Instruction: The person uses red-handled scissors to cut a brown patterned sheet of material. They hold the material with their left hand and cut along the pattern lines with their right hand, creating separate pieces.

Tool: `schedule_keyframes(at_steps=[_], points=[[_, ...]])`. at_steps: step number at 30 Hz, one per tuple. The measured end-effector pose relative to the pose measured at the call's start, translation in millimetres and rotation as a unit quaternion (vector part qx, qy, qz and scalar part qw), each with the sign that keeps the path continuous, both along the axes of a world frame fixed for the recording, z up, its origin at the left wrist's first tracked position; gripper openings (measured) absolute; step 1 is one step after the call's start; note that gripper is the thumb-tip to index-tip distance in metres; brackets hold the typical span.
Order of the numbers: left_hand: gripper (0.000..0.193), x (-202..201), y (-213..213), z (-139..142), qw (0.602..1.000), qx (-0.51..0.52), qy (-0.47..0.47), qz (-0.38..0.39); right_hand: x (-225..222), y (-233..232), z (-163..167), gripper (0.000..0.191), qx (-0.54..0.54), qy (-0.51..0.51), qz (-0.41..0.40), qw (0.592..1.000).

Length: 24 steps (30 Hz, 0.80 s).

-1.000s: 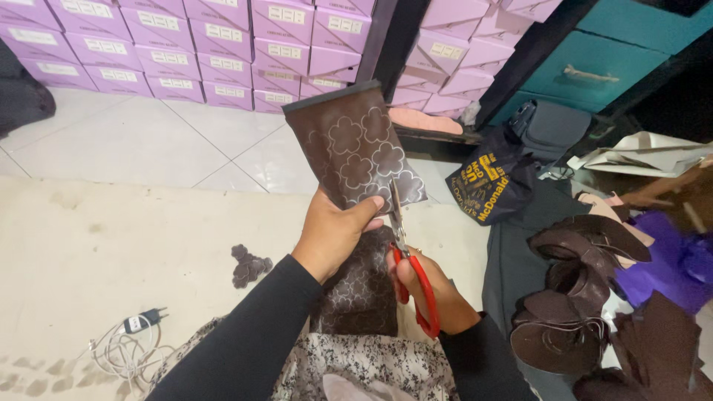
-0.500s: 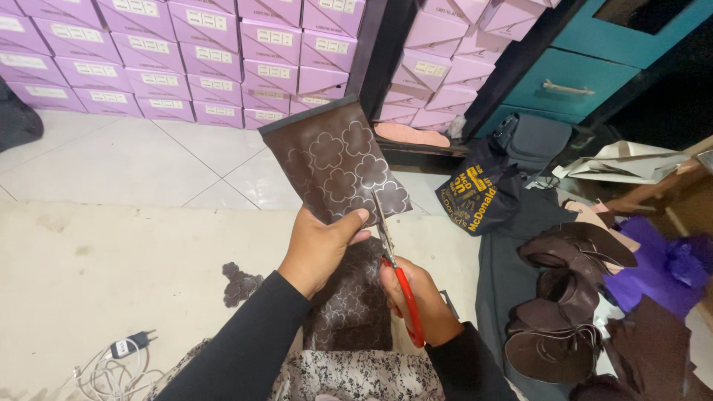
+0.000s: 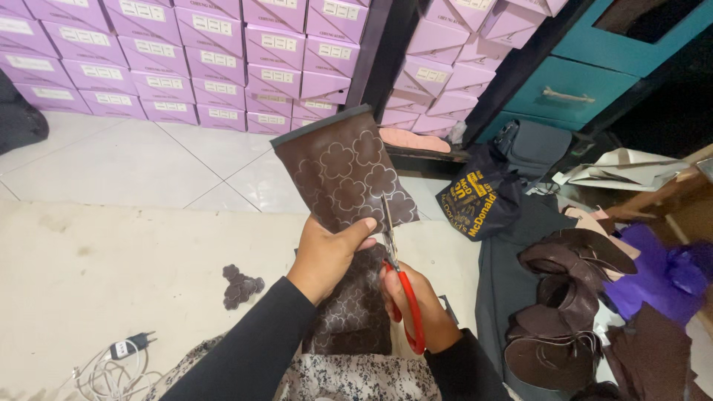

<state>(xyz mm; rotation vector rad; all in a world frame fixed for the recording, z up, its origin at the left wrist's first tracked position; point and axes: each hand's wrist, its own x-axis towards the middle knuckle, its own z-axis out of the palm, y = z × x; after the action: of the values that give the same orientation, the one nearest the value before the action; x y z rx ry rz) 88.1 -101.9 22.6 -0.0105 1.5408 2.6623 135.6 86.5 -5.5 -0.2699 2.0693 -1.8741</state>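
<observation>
**Cutting a flower-printed leather sheet with scissors**

The left hand (image 3: 327,256) holds a dark brown leather sheet (image 3: 343,174) printed with pale flower outlines, thumb pressed flat on its face and the fingers hidden behind, so the grip pinches the sheet near its middle. The sheet is raised above the person's lap, its upper half standing upright and its lower half hanging down between the two forearms. The right hand (image 3: 417,312) is closed through the red handles of a pair of scissors (image 3: 395,256), whose blades lie against the sheet's right edge, just beside the left thumb. A small heap of cut flower pieces (image 3: 241,286) lies on the pale floor (image 3: 111,252), left of the hands. Stacked lilac boxes (image 3: 186,59) line the floor's far edge.
</observation>
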Motion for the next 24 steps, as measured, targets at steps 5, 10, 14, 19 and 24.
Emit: schedule_keyframes(at_steps=[5,10,14,19,24], points=[[0.034,0.0,-1.9,3.1,1.000,0.013,-0.006,-0.002,-0.8,-0.6,-3.1,0.039,0.006,-0.016,-0.010,1.000],[0.033,0.8,-1.3,2.9,1.000,0.024,-0.005,0.000,-0.4,-4.1,-8.7,0.038,0.012,-0.033,-0.038,0.999],[0.030,0.7,0.0,1.9,1.000,0.000,-0.003,-0.020,0.6,-0.4,-6.7,0.039,-0.013,0.012,0.001,1.000],[0.031,2.3,0.6,1.1,1.000,0.012,0.002,-0.019,3.4,-3.7,-8.5,0.038,-0.034,0.001,-0.018,0.999],[0.028,3.3,4.9,2.4,0.999,0.040,0.008,-0.010,3.1,-11.2,-13.2,0.036,-0.071,-0.018,-0.038,0.997]])
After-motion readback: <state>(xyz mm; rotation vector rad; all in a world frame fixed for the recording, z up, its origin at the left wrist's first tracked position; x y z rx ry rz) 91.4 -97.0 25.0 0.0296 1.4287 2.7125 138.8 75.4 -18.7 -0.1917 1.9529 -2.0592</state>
